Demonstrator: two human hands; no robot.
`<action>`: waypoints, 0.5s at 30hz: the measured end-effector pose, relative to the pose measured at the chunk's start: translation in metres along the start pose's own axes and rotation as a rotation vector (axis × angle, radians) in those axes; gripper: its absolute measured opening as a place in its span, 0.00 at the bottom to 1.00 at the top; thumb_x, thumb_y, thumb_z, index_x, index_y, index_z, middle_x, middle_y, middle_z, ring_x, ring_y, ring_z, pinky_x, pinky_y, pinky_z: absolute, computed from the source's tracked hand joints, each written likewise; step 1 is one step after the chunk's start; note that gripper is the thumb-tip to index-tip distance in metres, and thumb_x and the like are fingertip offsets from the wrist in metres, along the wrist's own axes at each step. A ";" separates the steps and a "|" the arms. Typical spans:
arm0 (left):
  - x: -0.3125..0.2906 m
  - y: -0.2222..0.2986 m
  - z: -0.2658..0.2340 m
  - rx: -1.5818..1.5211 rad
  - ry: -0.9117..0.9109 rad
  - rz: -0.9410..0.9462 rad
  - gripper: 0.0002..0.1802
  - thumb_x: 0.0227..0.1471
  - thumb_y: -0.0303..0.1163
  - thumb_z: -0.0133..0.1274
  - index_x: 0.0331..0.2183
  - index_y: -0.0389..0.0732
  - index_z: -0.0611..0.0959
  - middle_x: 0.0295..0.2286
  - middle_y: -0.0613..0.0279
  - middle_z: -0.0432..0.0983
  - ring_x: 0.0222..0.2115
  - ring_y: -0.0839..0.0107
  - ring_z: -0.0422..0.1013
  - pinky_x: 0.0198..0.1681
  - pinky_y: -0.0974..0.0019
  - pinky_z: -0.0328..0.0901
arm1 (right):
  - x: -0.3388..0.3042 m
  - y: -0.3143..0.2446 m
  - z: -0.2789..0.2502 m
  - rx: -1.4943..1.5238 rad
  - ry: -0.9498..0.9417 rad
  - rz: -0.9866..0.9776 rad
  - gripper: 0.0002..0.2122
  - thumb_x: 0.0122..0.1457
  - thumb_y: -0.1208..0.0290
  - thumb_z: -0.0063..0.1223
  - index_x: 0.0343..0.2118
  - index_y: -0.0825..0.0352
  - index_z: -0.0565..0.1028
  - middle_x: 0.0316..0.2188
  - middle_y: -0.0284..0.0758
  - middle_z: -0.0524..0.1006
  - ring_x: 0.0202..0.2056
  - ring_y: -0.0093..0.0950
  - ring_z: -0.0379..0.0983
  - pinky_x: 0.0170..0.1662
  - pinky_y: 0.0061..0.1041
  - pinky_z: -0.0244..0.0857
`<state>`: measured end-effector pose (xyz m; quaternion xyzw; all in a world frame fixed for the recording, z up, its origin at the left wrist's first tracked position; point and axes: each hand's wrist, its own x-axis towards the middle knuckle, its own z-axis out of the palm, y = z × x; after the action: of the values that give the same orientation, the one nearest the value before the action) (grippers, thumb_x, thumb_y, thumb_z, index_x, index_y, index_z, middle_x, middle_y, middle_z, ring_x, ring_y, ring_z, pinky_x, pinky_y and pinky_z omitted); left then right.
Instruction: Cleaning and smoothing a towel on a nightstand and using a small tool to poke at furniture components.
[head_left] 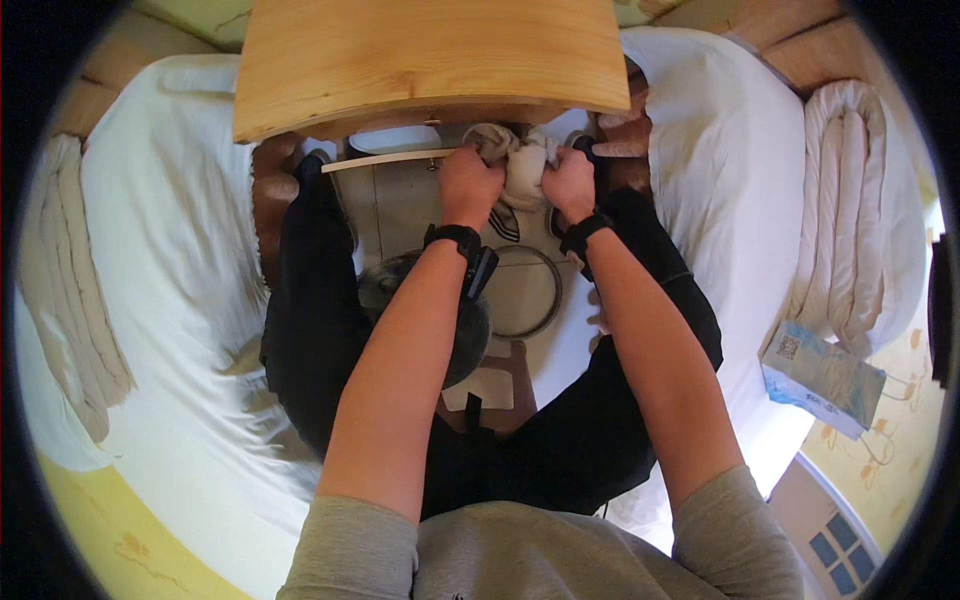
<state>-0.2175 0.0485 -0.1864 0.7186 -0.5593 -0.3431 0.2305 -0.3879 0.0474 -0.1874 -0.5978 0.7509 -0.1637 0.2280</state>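
A bunched whitish cloth (524,180) is stretched between my two hands, below the front edge of the wooden cabinet top (430,55). My left hand (472,188) is closed on its left end, and a loop of cloth stands up beyond the knuckles. The other end is gripped by my right hand (570,185), its fingers curled around. A wristband device sits on each wrist. Left of my left hand, a pale drawer front (385,160) with a small knob juts out from under the cabinet top. Just beneath the cloth is a dark striped piece (504,224) I cannot identify.
White-covered beds (180,240) flank me, with folded quilts (845,200) on them. A light blue paper bag (825,375) lies on the right bed. Between my legs are a ring-shaped rim (555,300), a dark rounded object (470,345) partly behind my left forearm, and tiled floor (400,205).
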 end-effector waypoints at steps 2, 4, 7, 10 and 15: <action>0.001 -0.005 -0.006 -0.011 -0.031 -0.025 0.22 0.48 0.38 0.63 0.43 0.34 0.86 0.38 0.37 0.82 0.42 0.40 0.78 0.48 0.46 0.73 | -0.007 -0.016 -0.002 0.026 -0.003 0.049 0.14 0.51 0.69 0.61 0.39 0.74 0.82 0.37 0.56 0.82 0.41 0.56 0.79 0.47 0.47 0.74; 0.000 -0.010 -0.008 0.029 -0.021 0.022 0.21 0.48 0.38 0.63 0.42 0.35 0.86 0.39 0.37 0.82 0.43 0.41 0.78 0.47 0.46 0.73 | -0.012 -0.030 0.000 0.046 0.003 0.114 0.14 0.51 0.70 0.61 0.38 0.74 0.82 0.36 0.56 0.81 0.41 0.56 0.79 0.47 0.47 0.74; 0.004 -0.024 -0.016 0.008 -0.007 0.036 0.22 0.47 0.37 0.63 0.43 0.36 0.87 0.38 0.37 0.82 0.42 0.41 0.78 0.48 0.46 0.73 | -0.015 -0.040 0.011 -0.071 -0.028 0.050 0.11 0.51 0.71 0.60 0.35 0.73 0.81 0.34 0.57 0.81 0.41 0.55 0.79 0.47 0.48 0.74; 0.008 -0.034 -0.028 -0.046 0.021 0.028 0.22 0.46 0.37 0.63 0.43 0.36 0.87 0.38 0.38 0.83 0.41 0.41 0.78 0.48 0.46 0.73 | -0.009 -0.044 0.029 -0.110 0.004 -0.104 0.09 0.52 0.72 0.60 0.32 0.73 0.81 0.32 0.56 0.81 0.38 0.54 0.80 0.46 0.47 0.75; 0.016 -0.081 -0.076 0.134 0.058 -0.070 0.22 0.48 0.38 0.62 0.43 0.34 0.87 0.38 0.39 0.83 0.43 0.40 0.78 0.48 0.47 0.73 | -0.020 -0.078 0.085 -0.153 0.033 -0.284 0.08 0.52 0.74 0.59 0.32 0.72 0.82 0.32 0.52 0.82 0.38 0.50 0.80 0.43 0.44 0.75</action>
<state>-0.1060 0.0504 -0.1981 0.7611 -0.5487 -0.2917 0.1860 -0.2748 0.0512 -0.2155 -0.7107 0.6729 -0.1465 0.1438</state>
